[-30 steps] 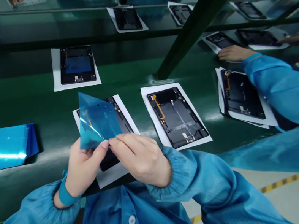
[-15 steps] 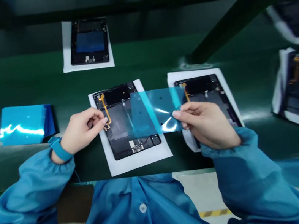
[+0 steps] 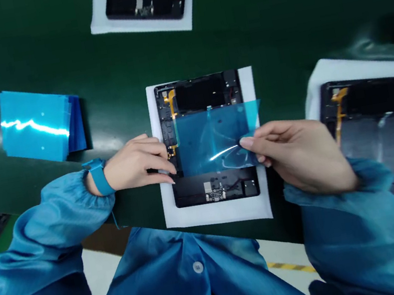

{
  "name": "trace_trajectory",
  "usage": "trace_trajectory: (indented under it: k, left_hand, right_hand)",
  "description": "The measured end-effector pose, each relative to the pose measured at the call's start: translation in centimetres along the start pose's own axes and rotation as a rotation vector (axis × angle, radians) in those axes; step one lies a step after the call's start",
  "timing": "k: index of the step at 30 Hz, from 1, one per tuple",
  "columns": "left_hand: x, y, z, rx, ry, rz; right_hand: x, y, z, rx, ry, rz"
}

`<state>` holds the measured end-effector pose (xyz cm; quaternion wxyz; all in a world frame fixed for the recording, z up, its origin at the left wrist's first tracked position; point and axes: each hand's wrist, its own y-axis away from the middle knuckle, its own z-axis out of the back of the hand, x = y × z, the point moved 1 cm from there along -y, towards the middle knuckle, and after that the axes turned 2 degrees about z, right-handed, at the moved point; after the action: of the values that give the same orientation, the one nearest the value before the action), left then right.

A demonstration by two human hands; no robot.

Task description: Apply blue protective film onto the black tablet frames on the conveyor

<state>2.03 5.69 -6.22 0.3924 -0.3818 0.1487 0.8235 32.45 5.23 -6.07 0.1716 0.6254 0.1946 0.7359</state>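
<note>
Glossy green worktop [image 3: 262, 39], pale floor [image 3: 98, 269]; right hand [image 3: 303, 156] pinching blue film [image 3: 210, 137], left hand [image 3: 135, 163] unclenched.

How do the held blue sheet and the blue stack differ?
The held sheet is one see-through layer; the stack has several and looks opaque. The right hand pinches the sheet over the open device; the stack lies on the green table. Both are blue and glossy.
</note>
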Motion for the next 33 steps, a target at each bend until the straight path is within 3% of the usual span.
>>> trace_trajectory:
  k: [9,17,23,33]
  left_hand:
    - [0.2,-0.3,-0.1,0.014,0.102,0.065]
    - [0.0,-0.8,0.1,0.140,0.185,0.294]
    - [0.0,-0.9,0.1,0.100,0.250,0.326]
    - [0.0,-0.9,0.1,0.132,0.215,0.306]
  right_hand:
    - [-0.8,1.1,0.7,-0.105,0.245,0.123]
    - [-0.1,1.4,0.6,-0.144,0.366,0.118]
    - [0.2,1.6,0.3,-0.163,0.401,0.111]
    - [0.2,1.5,0.3,-0.158,0.419,0.124]
